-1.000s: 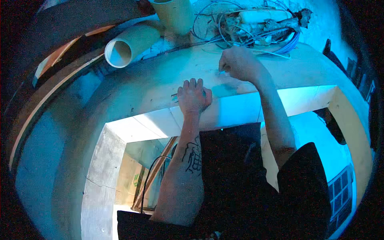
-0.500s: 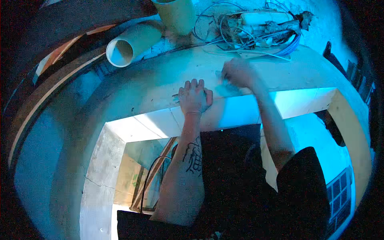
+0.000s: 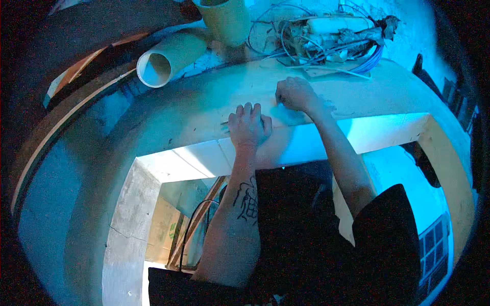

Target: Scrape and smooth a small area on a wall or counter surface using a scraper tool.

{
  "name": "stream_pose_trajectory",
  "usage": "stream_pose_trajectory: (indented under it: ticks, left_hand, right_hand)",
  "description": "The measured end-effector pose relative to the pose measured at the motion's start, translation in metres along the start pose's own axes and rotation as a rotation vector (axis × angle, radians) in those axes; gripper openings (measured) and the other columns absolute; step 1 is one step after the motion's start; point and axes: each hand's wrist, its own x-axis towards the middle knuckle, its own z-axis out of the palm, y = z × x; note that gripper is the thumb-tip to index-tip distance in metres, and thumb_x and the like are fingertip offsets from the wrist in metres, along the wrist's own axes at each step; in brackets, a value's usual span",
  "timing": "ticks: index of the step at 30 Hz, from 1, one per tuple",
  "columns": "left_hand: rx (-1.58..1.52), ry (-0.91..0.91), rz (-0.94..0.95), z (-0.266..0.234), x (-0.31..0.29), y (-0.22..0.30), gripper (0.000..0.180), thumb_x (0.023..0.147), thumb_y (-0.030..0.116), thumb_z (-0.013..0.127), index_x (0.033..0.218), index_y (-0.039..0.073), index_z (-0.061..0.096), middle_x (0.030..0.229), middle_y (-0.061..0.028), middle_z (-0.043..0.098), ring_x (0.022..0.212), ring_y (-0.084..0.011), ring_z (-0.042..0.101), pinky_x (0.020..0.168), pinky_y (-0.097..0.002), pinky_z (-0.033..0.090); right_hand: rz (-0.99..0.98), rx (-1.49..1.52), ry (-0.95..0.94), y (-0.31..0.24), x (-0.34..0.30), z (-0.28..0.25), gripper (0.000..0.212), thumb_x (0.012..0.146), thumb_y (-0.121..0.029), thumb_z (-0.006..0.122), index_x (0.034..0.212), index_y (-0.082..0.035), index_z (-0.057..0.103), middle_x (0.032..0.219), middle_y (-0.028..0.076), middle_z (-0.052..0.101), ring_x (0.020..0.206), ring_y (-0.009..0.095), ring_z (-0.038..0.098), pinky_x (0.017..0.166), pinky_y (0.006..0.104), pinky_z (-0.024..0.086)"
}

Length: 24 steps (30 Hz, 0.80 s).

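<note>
My left hand (image 3: 248, 127) rests on the pale ledge (image 3: 189, 125), its fingers bent and closed. A thin dark bit pokes out at its left side; what lies under the palm is hidden. Further right and a little farther away, my right hand (image 3: 296, 94) is curled into a fist over the same ledge. Whatever its fingers grip, if anything, is out of sight. Pale bluish crumbs or shavings, too blurred to name, lie on the ledge just below that fist.
Two wide tan pipes (image 3: 176, 56) lie and stand at the back left. A heap of tangled cables (image 3: 332, 43) sits at the far right of the ledge. Below the ledge's front edge is an opening with a cardboard box (image 3: 162, 229) and a wooden bar (image 3: 196, 224).
My right hand has shifted slightly left and nearer, and looks sharper than before. The left hand stays in nearly the same place.
</note>
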Motion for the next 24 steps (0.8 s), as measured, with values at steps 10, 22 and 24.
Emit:
stream_pose_trajectory:
  ticks: [10,22,24]
  left_hand:
    - [0.034,0.033,-0.046,-0.005,-0.006,-0.011,0.021,0.066,0.022,0.052,0.080,0.008,0.055,0.076,-0.0081,0.051,0.077,-0.0249,0.051,0.063,-0.0388,0.041]
    - [0.022,0.065,-0.030,-0.001,-0.007,-0.012,0.018,0.065,0.021,0.052,0.077,0.008,0.053,0.075,-0.0078,0.050,0.075,-0.0247,0.052,0.058,-0.0392,0.041]
    - [-0.014,0.103,0.009,-0.002,-0.004,-0.004,0.018,0.064,0.021,0.052,0.076,0.008,0.053,0.074,-0.0076,0.050,0.074,-0.0249,0.051,0.057,-0.0398,0.041]
  right_hand:
    - [-0.077,0.196,-0.131,-0.009,0.004,-0.054,0.007,0.063,-0.011,0.063,0.069,-0.013,0.067,0.067,0.011,0.062,0.066,0.025,0.061,0.060,0.0378,0.048]
    - [-0.106,0.257,-0.112,-0.005,0.004,-0.062,0.007,0.068,-0.015,0.060,0.071,-0.010,0.062,0.073,0.015,0.060,0.072,0.029,0.060,0.064,0.0411,0.047]
    - [0.067,0.040,-0.103,-0.012,0.004,-0.003,0.012,0.071,-0.013,0.053,0.075,-0.006,0.061,0.079,0.017,0.061,0.076,0.031,0.061,0.065,0.0419,0.049]
